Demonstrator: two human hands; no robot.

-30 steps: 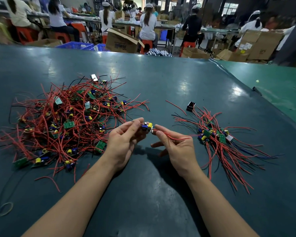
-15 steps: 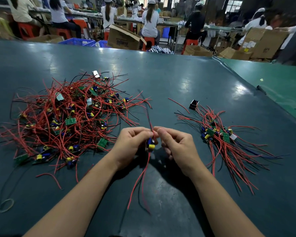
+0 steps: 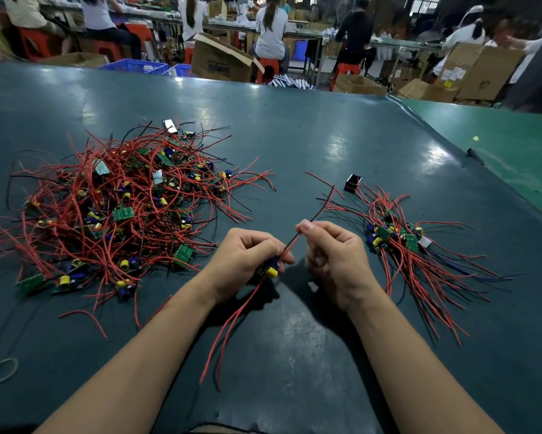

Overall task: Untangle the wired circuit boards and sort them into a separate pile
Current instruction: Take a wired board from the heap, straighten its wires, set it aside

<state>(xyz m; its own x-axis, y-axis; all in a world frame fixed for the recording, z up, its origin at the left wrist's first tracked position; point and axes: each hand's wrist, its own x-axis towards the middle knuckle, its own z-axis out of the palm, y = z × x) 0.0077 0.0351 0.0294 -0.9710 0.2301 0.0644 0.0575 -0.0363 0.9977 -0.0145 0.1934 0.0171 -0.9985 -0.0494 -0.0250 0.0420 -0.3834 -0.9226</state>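
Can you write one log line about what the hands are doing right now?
left hand: grips board | right hand: pinches its wires | sorted pile: right

My right hand now pinches a red and black wire pair higher up, away from the board my left hand grips.

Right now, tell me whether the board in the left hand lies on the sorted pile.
No: left hand grips the circuit board apart from the sorted pile.

We're seeing overhead light glaring off the dark teal table mat; brown cardboard boxes and red plastic stools are crowding the far aisle.
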